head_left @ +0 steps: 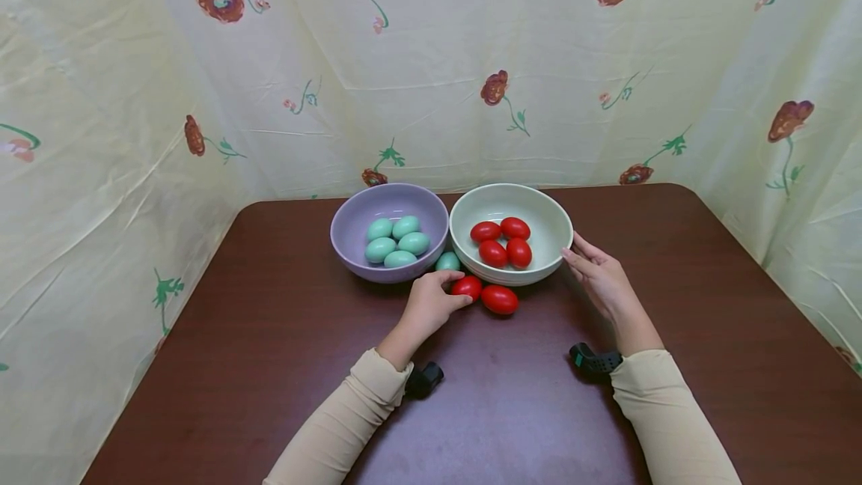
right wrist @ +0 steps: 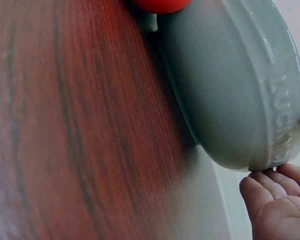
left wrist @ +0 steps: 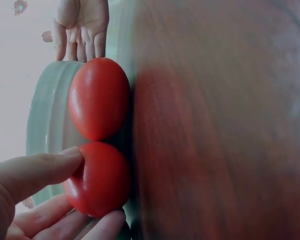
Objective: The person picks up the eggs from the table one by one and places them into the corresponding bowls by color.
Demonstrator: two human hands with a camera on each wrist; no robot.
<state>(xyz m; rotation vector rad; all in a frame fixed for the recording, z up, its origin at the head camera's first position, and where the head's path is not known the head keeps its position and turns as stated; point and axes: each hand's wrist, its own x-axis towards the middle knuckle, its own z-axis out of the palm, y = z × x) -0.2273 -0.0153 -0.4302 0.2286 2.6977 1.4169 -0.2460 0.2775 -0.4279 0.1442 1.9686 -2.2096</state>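
My left hand (head_left: 429,307) pinches a red egg (head_left: 467,288) between thumb and fingers, low at the front of the pale green bowl (head_left: 552,219). Against it lies a second red egg (head_left: 500,299), nearer the bowl's front; the left wrist view shows this egg (left wrist: 99,98) beyond the pinched egg (left wrist: 102,182). My right hand (head_left: 606,283) touches the pale green bowl's right side with extended fingers; their fingertips (right wrist: 285,172) meet its outer wall in the right wrist view. Several red eggs (head_left: 493,253) lie inside that bowl.
A purple bowl (head_left: 350,227) holding several mint green eggs (head_left: 380,249) stands left, close beside the pale green bowl. One mint green egg (head_left: 448,262) sits on the brown table (head_left: 269,335) between the bowls. Behind the table hangs a flowered curtain (head_left: 417,96).
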